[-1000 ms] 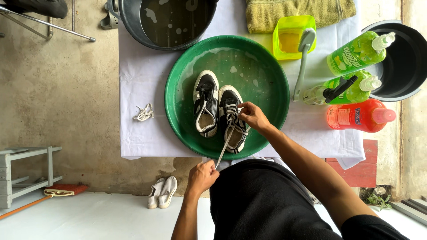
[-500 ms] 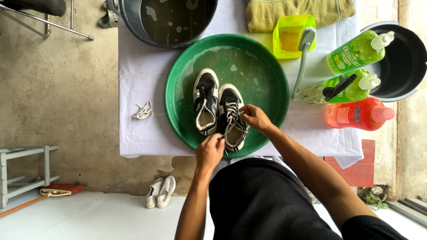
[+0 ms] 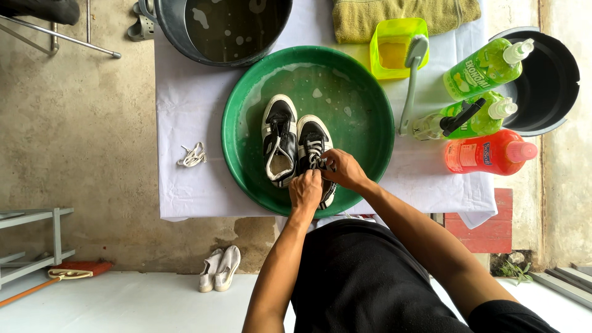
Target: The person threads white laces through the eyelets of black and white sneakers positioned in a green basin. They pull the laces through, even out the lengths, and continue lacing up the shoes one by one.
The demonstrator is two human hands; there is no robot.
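Two black-and-white sneakers lie side by side in a wet green basin (image 3: 370, 111). The left sneaker (image 3: 279, 139) has no lace in it. My left hand (image 3: 306, 189) and my right hand (image 3: 343, 168) meet over the right sneaker (image 3: 312, 140), both pinching its white lace at the eyelets. My hands hide the heel half of that shoe. A loose white lace (image 3: 192, 155) lies bunched on the white cloth, left of the basin.
A dark tub of soapy water (image 3: 234, 24) stands behind the basin. To the right are a yellow cup with a brush (image 3: 410, 74), green bottles (image 3: 481, 68), an orange bottle (image 3: 487, 154) and a black bucket (image 3: 546, 80). A towel (image 3: 401, 12) lies at the back. White shoes (image 3: 220, 268) sit on the floor.
My left hand, which was pulling the lace out toward my body, has moved up to the right sneaker and joined my right hand there. The lace is no longer stretched out.
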